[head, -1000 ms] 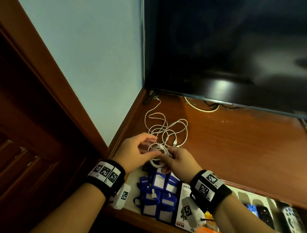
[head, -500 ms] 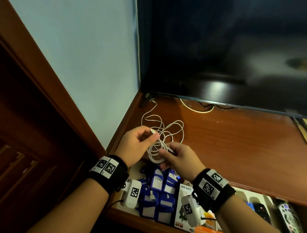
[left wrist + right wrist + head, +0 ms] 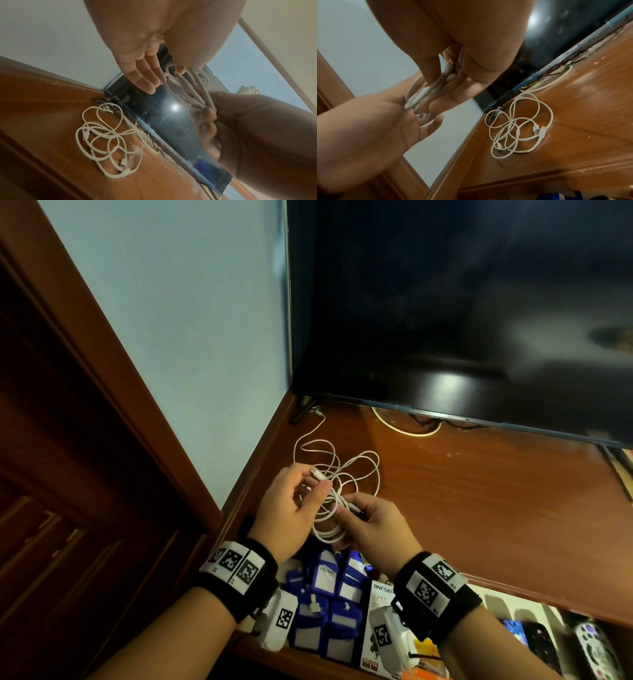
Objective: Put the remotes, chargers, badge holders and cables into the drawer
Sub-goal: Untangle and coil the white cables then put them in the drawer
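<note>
Coiled white cable [image 3: 327,520] sits above the open drawer [image 3: 534,607], pinched by left hand [image 3: 291,508] and right hand [image 3: 380,525]; loosening could uncoil it onto loose cables [image 3: 337,463] on the tabletop [image 3: 479,494].

A wooden tabletop [image 3: 479,508] carries loose white cables [image 3: 342,463] and, apparently, a television [image 3: 462,320].

My left hand [image 3: 291,508] pinches a white plug above the coiled cable [image 3: 328,534], whose loops my right hand [image 3: 376,529] grips. At 12 o'clock of the hands, loose white cables [image 3: 342,463] lie on the wooden bench [image 3: 496,508] below the television [image 3: 462,313]. At 6 o'clock, the open drawer [image 3: 534,604] holds blue badge holders [image 3: 329,611]; remotes [image 3: 537,642] lie at 4 o'clock.
</note>
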The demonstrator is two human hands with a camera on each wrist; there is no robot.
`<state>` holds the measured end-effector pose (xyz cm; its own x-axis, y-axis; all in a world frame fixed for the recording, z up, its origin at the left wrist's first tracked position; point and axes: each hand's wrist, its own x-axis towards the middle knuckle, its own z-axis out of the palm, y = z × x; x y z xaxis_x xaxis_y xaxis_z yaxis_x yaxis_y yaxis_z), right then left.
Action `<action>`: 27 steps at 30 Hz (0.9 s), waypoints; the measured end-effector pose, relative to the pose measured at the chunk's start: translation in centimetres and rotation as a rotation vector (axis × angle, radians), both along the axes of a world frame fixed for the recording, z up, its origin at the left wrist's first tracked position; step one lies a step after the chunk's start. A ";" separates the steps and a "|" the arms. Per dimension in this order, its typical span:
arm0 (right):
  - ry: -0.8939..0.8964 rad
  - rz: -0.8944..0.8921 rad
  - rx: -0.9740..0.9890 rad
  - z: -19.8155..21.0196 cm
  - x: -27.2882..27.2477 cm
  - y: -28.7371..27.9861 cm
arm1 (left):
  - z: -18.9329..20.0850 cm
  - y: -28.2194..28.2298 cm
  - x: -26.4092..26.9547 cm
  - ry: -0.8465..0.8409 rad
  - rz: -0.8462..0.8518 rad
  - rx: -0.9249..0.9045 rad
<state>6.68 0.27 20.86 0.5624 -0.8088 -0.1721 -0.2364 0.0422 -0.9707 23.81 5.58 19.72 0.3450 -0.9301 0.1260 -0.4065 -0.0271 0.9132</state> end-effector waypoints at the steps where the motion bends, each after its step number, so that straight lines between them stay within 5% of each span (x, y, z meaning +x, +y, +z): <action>1: -0.013 -0.014 0.023 0.1 -0.1 0.0 | -0.3 0.2 -0.1 0.002 -0.007 0.009; 9: -0.090 -0.115 0.129 0.9 -0.4 -0.1 | -0.2 1.3 -1.1 0.278 -0.095 0.054; 21: -0.167 -0.059 0.232 1.5 0.3 0.4 | -0.4 0.4 -1.9 -0.134 0.122 -0.067; 27: -0.208 0.055 0.200 2.0 -0.5 0.3 | 0.4 0.1 -2.2 -0.182 0.232 -0.096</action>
